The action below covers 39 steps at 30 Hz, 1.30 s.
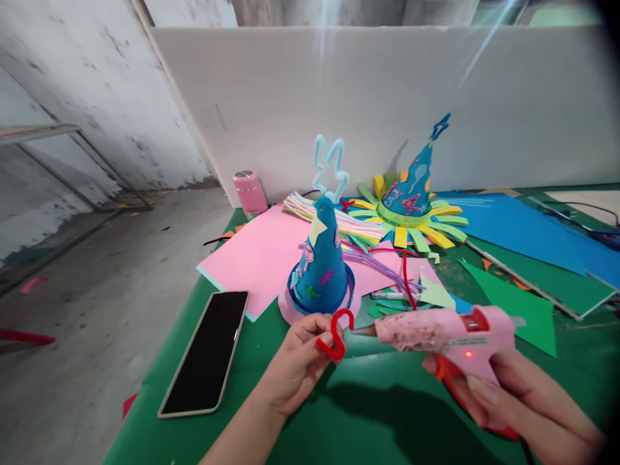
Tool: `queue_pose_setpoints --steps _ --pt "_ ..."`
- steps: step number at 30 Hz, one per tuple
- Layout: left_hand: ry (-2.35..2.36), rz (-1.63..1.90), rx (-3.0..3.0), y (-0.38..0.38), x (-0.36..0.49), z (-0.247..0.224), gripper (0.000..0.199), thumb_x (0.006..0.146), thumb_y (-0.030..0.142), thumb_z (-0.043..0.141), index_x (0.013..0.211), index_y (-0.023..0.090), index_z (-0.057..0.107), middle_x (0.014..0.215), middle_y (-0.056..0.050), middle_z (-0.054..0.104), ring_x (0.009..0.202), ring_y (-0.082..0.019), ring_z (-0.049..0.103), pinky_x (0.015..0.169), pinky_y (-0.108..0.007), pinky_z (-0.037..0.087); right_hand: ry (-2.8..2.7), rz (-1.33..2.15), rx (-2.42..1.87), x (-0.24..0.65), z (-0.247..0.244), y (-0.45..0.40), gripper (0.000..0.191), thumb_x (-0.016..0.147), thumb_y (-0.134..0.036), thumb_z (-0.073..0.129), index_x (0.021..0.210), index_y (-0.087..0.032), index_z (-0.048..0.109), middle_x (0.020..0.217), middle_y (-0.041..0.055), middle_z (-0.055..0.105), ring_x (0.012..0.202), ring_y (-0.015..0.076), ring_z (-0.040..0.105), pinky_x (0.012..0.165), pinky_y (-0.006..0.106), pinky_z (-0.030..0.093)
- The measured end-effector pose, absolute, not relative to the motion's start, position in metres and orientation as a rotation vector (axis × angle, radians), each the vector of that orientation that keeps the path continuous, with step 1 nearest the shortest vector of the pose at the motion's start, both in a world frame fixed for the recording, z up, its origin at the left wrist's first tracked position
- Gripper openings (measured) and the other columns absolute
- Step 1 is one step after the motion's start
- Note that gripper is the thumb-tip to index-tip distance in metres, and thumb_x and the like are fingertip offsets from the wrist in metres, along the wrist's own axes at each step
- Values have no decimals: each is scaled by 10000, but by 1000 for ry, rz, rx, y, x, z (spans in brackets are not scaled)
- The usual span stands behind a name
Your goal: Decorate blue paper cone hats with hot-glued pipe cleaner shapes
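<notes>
My left hand [305,355] pinches a red pipe cleaner [338,336] bent into an S shape. A pink hot glue gun [436,330] with a glowing red light is gripped in my right hand [504,387], its metal nozzle pointing left, at or very close to the pipe cleaner's edge. Just beyond my left hand stands a blue cone hat [320,271] on a pink brim, decorated with small cut-outs and topped by a light blue pipe-cleaner bunny shape [332,166].
A phone [206,354] lies on the green tabletop at left. Behind are a pink thermos [250,194], pink paper [256,252], pipe cleaners [349,223], a second cone hat [409,187] with a fringed brim, and blue sheets [523,229]. A white board [271,90] rises at the back.
</notes>
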State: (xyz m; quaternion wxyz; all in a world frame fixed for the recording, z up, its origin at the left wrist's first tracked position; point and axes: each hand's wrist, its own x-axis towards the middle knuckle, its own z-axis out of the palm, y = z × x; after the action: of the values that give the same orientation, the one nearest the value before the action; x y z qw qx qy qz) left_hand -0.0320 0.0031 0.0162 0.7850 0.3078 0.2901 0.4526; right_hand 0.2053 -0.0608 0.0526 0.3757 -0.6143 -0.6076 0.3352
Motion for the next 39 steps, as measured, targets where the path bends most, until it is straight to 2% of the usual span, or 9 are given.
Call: queue_pose_setpoints --steps 3,5,7,13,19,24,26,30,39 --pt "669 991 634 3 -33 17 119 648 225 659 652 148 568 627 -4 536 548 -89 468 536 -213 351 -1563 1083 -1452 197 47 -65 284 797 -396 434 920 -205 603 565 28 563 457 141 527 409 222 461" --pt "696 997 624 3 -33 18 130 631 219 673 635 145 566 633 -1 540 534 -80 464 525 -202 354 -1593 1118 -1409 194 44 -65 279 803 -383 433 958 -207 584 572 15 544 446 123 508 402 203 445" --pt "690 996 628 3 -32 17 139 624 217 680 627 143 563 623 2 543 526 -74 463 526 -194 354 -1619 1094 -1412 191 44 -64 275 804 -377 438 985 -217 569 559 4 529 444 120 504 403 196 446" --pt "660 998 652 3 -30 17 139 630 215 677 631 140 561 618 1 548 543 -82 469 554 -207 359 -1761 948 -1488 183 53 -59 261 765 -422 475 888 -235 610 530 13 548 430 137 505 365 200 450" --pt "660 1005 684 3 -30 20 135 609 201 690 612 135 572 616 4 537 568 -87 465 554 -203 342 -1840 900 -1496 180 62 -55 292 777 -430 443 948 -266 613 578 28 606 456 167 544 399 235 484" --pt "669 1008 701 4 -30 19 131 622 214 677 608 141 569 603 5 535 552 -91 457 564 -219 345 -1880 834 -1526 183 60 -58 316 776 -430 444 996 -274 609 498 19 581 471 187 558 460 259 509" --pt "675 1004 709 4 -31 18 128 632 219 669 609 146 566 598 6 534 550 -94 461 571 -225 349 -1874 799 -1559 185 58 -60 331 770 -437 453 1010 -267 605 528 24 600 503 193 573 475 262 512" --pt "676 1000 719 3 -31 18 131 638 225 666 616 144 565 589 8 531 545 -94 464 570 -223 349 -1855 790 -1583 188 54 -62 332 769 -434 459 1008 -254 603 610 36 635 502 178 572 438 236 498" --pt "650 1013 691 3 -29 18 131 631 216 673 622 134 572 616 0 527 569 -95 464 575 -223 352 -1852 814 -1572 181 58 -58 323 763 -458 450 933 -252 631 586 31 624 464 167 559 404 227 487"
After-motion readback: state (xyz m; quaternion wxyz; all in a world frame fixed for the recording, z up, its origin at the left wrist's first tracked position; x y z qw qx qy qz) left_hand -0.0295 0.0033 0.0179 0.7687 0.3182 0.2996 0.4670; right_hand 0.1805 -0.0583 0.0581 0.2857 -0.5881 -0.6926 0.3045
